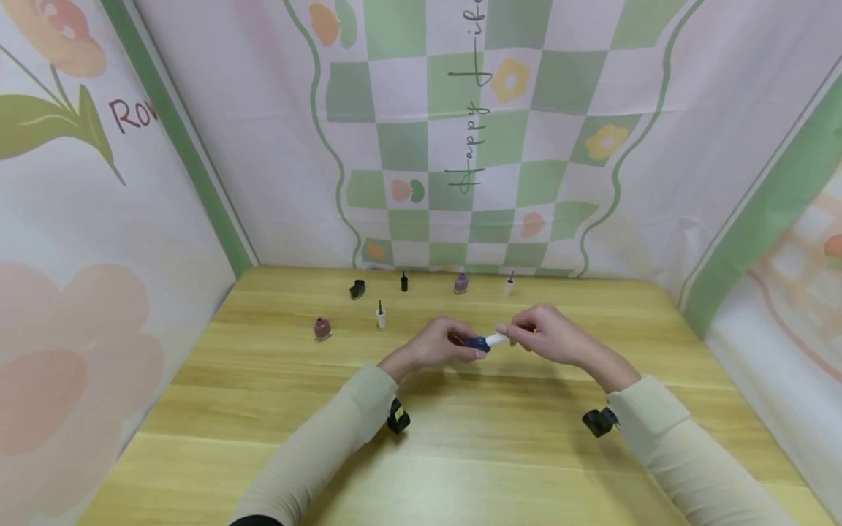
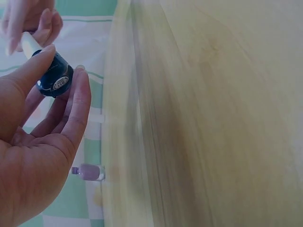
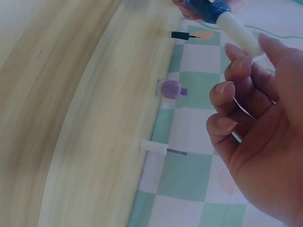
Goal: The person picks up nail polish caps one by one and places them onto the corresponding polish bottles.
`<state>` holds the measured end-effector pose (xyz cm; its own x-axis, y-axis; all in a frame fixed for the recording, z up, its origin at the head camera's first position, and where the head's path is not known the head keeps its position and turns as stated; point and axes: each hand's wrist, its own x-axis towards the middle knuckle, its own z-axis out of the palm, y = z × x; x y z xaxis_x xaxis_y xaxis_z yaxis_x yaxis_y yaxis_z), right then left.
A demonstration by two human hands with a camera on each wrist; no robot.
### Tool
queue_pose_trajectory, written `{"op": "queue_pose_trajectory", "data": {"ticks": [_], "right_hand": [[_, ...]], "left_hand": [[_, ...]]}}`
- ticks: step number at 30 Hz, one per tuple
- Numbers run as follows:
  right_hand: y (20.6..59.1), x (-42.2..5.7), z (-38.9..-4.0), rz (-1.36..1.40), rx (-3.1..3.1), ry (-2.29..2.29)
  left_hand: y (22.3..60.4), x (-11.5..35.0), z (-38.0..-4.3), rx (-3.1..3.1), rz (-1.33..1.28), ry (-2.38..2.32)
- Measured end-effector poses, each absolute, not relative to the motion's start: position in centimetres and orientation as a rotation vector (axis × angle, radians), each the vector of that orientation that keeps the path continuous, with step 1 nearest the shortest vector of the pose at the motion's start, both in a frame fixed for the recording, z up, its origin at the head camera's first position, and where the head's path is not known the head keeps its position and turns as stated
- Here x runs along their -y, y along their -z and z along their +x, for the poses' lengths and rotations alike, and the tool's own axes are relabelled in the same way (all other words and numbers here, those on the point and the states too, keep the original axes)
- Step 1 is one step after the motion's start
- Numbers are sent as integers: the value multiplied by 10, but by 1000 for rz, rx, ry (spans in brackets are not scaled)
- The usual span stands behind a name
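Note:
My left hand (image 1: pixel 442 342) holds a dark blue nail polish bottle (image 2: pixel 57 75) between thumb and fingers, its round label facing the left wrist camera. The bottle is tilted, with its white cap (image 3: pixel 239 34) pointing toward my right hand (image 1: pixel 549 334). Thumb and index finger of the right hand pinch the end of that cap, the other fingers loosely curled below. The cap sits against the bottle's neck. Both hands are raised over the middle of the wooden table (image 1: pixel 460 453).
Along the back stand a black cap (image 1: pixel 357 289), a black brush cap (image 1: pixel 404 283), a purple polish bottle (image 1: pixel 461 283) and a white brush cap (image 1: pixel 509 286). Further left are a mauve polish bottle (image 1: pixel 322 329) and another white brush cap (image 1: pixel 381 316). A patterned curtain (image 1: pixel 454 131) hangs behind.

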<state>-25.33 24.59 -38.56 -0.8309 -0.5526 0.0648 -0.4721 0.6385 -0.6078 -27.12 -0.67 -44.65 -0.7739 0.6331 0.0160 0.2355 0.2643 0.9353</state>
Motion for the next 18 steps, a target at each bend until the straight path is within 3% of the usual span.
{"op": "queue_pose_trajectory", "data": {"ticks": [18], "right_hand": [[382, -249, -252, -917, -2662, 1014]], "left_hand": [[446, 8, -271, -2179, 779, -1519]]}}
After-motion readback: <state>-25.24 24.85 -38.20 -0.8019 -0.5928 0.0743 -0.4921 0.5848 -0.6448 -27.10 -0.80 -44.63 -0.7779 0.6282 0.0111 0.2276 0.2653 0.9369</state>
